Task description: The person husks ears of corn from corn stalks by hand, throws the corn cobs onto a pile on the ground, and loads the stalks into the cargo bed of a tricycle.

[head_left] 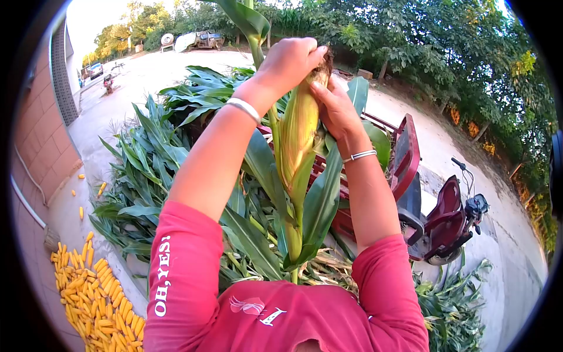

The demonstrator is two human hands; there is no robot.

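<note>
An ear of corn in its yellow-green husk (pixel 297 132) stands upright on its green stalk (pixel 295 234) in front of my chest. At the dark silky tip of the ear, my left hand (pixel 290 61) has its fingers pinched on the husk from the left. My right hand (pixel 337 108) holds the upper right side of the same ear, thumb near the tip. The husk is still around the ear, and no kernels show. Long green leaves spread from the stalk below the hands.
Cut corn stalks (pixel 146 152) lie heaped at the left and behind the ear. Husked yellow cobs (pixel 99 299) are piled at the lower left by a brick wall (pixel 47 123). A red cart-like vehicle (pixel 448 217) stands at the right, with more stalks (pixel 454 305) below it.
</note>
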